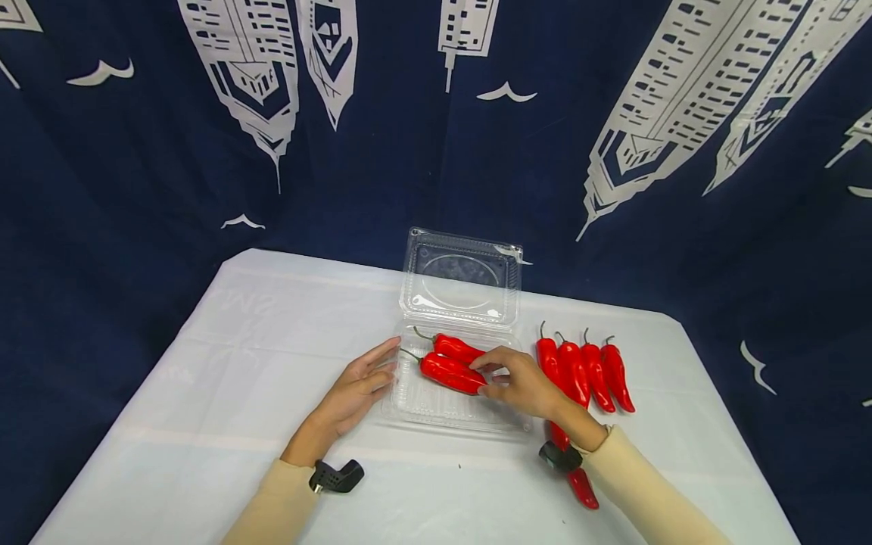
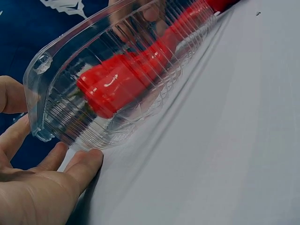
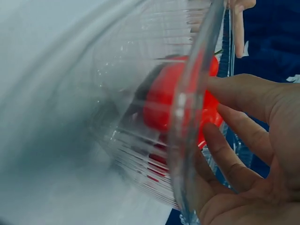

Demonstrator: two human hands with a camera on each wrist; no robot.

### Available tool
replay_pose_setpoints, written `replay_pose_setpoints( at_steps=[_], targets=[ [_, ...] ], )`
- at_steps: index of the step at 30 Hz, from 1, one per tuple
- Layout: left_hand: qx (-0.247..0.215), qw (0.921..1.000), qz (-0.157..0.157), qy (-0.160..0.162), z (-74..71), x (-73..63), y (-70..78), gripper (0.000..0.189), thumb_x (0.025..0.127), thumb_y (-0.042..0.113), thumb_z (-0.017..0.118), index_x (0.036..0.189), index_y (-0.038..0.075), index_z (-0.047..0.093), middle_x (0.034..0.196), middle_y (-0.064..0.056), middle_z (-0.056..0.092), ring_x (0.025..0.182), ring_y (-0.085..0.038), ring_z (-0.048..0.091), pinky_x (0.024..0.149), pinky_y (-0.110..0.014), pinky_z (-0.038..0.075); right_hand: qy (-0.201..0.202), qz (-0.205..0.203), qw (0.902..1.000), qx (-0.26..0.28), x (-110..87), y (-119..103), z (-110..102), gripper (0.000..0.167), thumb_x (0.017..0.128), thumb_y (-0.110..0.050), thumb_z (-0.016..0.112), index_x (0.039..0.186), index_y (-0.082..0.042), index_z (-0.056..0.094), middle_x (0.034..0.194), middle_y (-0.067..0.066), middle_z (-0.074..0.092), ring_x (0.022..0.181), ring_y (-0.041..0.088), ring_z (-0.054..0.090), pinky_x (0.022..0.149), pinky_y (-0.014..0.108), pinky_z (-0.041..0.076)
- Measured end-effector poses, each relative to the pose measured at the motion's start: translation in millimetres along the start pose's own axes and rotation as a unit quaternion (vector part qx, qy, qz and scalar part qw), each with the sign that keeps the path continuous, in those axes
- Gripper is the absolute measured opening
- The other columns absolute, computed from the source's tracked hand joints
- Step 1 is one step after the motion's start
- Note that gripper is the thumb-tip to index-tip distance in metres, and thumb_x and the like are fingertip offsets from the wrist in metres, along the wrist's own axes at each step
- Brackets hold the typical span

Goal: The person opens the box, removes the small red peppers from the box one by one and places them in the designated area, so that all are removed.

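Observation:
A clear plastic clamshell box stands on the table with its lid raised at the back. Inside its base lie two red chili peppers, a rear one and a nearer one, stems pointing left. My right hand reaches over the right side and pinches the nearer pepper near its tip between thumb and fingers. Through the box wall, the right wrist view shows red pepper by those fingers. At the box's left side my left hand touches the wall with extended fingers, its fingertips right at the lower corner.
To the right of the box several red chili peppers lie in a row, stems away from me. Other peppers lie partly under my right wrist. A white cloth covers the table; a dark blue printed curtain hangs behind it.

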State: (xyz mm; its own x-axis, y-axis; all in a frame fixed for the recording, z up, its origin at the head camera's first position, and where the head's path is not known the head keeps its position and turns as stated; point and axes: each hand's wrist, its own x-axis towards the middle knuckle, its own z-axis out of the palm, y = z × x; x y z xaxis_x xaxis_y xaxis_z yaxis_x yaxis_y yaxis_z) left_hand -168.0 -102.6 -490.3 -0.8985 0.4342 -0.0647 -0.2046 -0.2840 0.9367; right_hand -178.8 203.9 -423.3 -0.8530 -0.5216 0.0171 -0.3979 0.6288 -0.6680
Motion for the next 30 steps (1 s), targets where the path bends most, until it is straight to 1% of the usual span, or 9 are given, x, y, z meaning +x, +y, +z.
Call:
replay_pose_setpoints(
  at_steps=[8, 13, 16, 24, 30],
  targets=[
    [0.001, 1.0000, -0.002, -0.001, -0.2, 0.1, -0.1, 0.067, 0.097, -0.005, 0.045, 0.159, 0.012, 0.026, 0.166, -0.015, 0.015, 0.154, -0.037, 0.012, 0.123, -0.055, 0.017, -0.008, -0.016, 0.9998, 0.004, 8.9, 5, 8, 0.033, 0.082, -0.001, 0.078, 0.114, -0.005, 0.072, 0.115, 0.012, 0.067, 0.104, 0.031, 0.064, 0.086, 0.044, 0.060],
    [0.000, 1.0000, -0.002, -0.001, -0.6, 0.9, -0.9, 0.067, 0.097, -0.004, 0.045, 0.159, 0.012, 0.026, 0.166, -0.014, 0.015, 0.154, -0.037, 0.012, 0.123, -0.055, 0.017, 0.009, -0.024, 0.9997, 0.001, 12.6, 8, 13, 0.031, 0.082, 0.002, 0.077, 0.111, -0.006, 0.073, 0.114, 0.011, 0.068, 0.104, 0.030, 0.065, 0.082, 0.038, 0.061],
    [-0.002, 1.0000, -0.002, -0.002, -0.6, 1.3, -1.2, 0.067, 0.098, -0.004, 0.045, 0.159, 0.013, 0.027, 0.166, -0.014, 0.015, 0.154, -0.036, 0.012, 0.123, -0.054, 0.017, 0.012, -0.027, 0.9996, -0.002, 14.1, 10, 16, 0.030, 0.082, 0.002, 0.076, 0.111, -0.006, 0.073, 0.114, 0.011, 0.068, 0.104, 0.029, 0.066, 0.082, 0.035, 0.061],
    [-0.008, 1.0000, 0.000, -0.001, -0.9, 1.4, -2.2, 0.067, 0.097, -0.004, 0.048, 0.159, 0.013, 0.029, 0.166, -0.012, 0.017, 0.154, -0.035, 0.013, 0.123, -0.055, 0.017, 0.006, -0.028, 0.9996, -0.004, 14.7, 11, 20, 0.035, 0.082, 0.003, 0.076, 0.115, -0.008, 0.072, 0.117, 0.012, 0.068, 0.105, 0.031, 0.066, 0.084, 0.041, 0.061],
    [-0.005, 1.0000, -0.001, 0.007, -2.1, 1.1, -3.0, 0.066, 0.097, -0.004, 0.048, 0.158, 0.014, 0.030, 0.165, -0.012, 0.018, 0.154, -0.035, 0.014, 0.123, -0.055, 0.018, -0.013, -0.042, 0.9990, -0.008, 15.6, 11, 20, 0.041, 0.082, 0.000, 0.078, 0.121, -0.007, 0.070, 0.122, 0.013, 0.066, 0.108, 0.032, 0.065, 0.087, 0.044, 0.060]
  ],
)
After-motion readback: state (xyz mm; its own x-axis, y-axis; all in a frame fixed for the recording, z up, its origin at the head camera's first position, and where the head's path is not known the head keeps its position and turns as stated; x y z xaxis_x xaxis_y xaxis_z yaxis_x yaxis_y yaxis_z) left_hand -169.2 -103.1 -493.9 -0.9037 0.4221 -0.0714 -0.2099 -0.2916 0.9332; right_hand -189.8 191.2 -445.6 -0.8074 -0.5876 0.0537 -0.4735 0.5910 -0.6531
